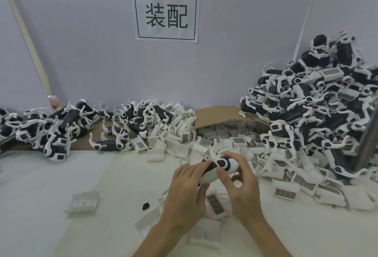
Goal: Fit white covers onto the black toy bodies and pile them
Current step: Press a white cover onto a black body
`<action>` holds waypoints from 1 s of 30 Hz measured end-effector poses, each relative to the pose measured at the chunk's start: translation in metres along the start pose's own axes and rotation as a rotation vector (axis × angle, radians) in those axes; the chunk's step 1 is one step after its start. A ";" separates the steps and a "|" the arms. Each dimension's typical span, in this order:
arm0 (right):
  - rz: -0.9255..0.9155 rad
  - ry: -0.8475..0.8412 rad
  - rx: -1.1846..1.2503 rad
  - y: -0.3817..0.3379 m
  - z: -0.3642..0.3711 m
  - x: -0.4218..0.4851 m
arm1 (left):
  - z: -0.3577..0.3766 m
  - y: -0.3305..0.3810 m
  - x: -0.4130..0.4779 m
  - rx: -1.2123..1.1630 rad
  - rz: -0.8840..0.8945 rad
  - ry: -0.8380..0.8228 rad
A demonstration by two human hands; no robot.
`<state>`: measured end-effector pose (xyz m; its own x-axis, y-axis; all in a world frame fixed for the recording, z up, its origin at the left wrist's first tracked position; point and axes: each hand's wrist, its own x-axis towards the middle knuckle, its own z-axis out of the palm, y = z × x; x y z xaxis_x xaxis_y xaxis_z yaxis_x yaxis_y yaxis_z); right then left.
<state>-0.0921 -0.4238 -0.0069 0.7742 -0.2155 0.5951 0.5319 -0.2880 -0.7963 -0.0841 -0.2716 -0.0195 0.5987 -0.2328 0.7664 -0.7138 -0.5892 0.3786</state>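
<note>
**Both hands closed on one toy body, fitting its white cover**

A head-worn camera looked down at a white table. Near the middle, close to the viewer, two bare hands met around a single black toy body with white legs sticking up from it. The left hand curled its fingers round the near end from the left. The right hand pinched the far end between thumb and fingertips. The hands were close together, both clamped on the toy, which was lifted just above the table.

A white cover lay along the near side of the body, between the two hands. The step in hand appeared to be pressing this cover on. Whether it had clicked fully home could not be told, as the fingers hid the joint.

The next move would likely call for a firm squeeze along the cover until it seated. Then the toy would be carried to the right and placed on the tall heap of black-and-white toys that rose against the wall there.

Loose white covers were scattered just beyond and under the hands, spilling from a cardboard box. One more cover lay alone to the left of the hands. A lower heap of toys stretched along the far left. These seemed to be waiting for covers, though that was a guess.
</note>
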 end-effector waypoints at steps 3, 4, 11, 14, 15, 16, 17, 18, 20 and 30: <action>0.057 -0.061 0.050 0.001 -0.007 0.007 | -0.003 0.002 0.002 0.045 0.022 0.060; 0.090 -0.094 0.088 0.002 -0.010 0.009 | -0.005 0.004 0.003 0.019 0.004 0.074; 0.404 -0.373 0.295 0.003 -0.025 0.020 | -0.008 0.002 0.002 -0.199 -0.189 0.167; 0.472 -0.484 0.203 -0.013 -0.030 0.034 | -0.010 0.001 0.005 -0.187 -0.214 0.329; 0.484 -0.494 0.138 -0.020 -0.032 0.044 | -0.012 0.001 0.007 -0.188 -0.214 0.389; 0.485 -0.487 0.073 -0.027 -0.033 0.059 | -0.013 0.001 0.008 -0.198 -0.212 0.441; 0.481 -0.456 0.019 -0.035 -0.035 0.077 | -0.015 0.000 0.008 -0.206 -0.206 0.483; 0.483 -0.381 0.000 -0.045 -0.040 0.101 | -0.015 -0.001 0.008 -0.209 -0.200 0.512; 0.477 -0.122 0.141 -0.071 -0.060 0.157 | -0.014 -0.004 0.010 -0.205 -0.196 0.539; 0.141 0.163 -0.021 -0.112 -0.070 0.226 | -0.010 0.001 0.012 -0.124 -0.340 0.339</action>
<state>-0.0008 -0.5059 0.2245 0.7738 -0.4031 0.4886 0.4134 -0.2631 -0.8717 -0.0817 -0.2671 -0.0047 0.6679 0.2335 0.7067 -0.5489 -0.4868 0.6796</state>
